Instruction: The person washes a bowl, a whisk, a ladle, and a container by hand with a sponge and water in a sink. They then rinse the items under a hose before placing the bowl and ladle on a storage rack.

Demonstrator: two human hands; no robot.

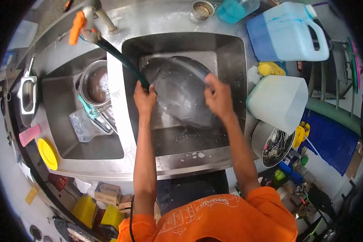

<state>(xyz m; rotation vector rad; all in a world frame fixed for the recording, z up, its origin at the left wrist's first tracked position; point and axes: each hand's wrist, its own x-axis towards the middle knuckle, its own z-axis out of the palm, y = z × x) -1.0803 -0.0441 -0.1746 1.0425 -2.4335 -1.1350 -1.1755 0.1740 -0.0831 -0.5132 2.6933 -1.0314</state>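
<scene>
My left hand (pixel 145 97) is closed round the end of a dark green hose (pixel 123 58) that runs down from the tap over the right-hand sink basin (pixel 181 147). Below it, inside the basin, lies a large, dark, rounded pan (pixel 177 90), wet and shiny with water. My right hand (pixel 218 97), smeared by motion, is curled with its fingers at the pan's right side. A pale blurred strip (pixel 191 67) leads from that fist along the far edge of the pan; I cannot tell whether it is the rim or a separate tool.
The left basin (pixel 52 121) holds a pot (pixel 84 84) of murky, foamy water, a clear plastic container (pixel 81 126) and utensils. A jug of blue liquid (pixel 284 34), a whitish jug (pixel 278 101), a yellow cloth (pixel 271 68) and a dirty pot (pixel 262 137) crowd the right side. A tap with an orange handle (pixel 76 28) stands behind.
</scene>
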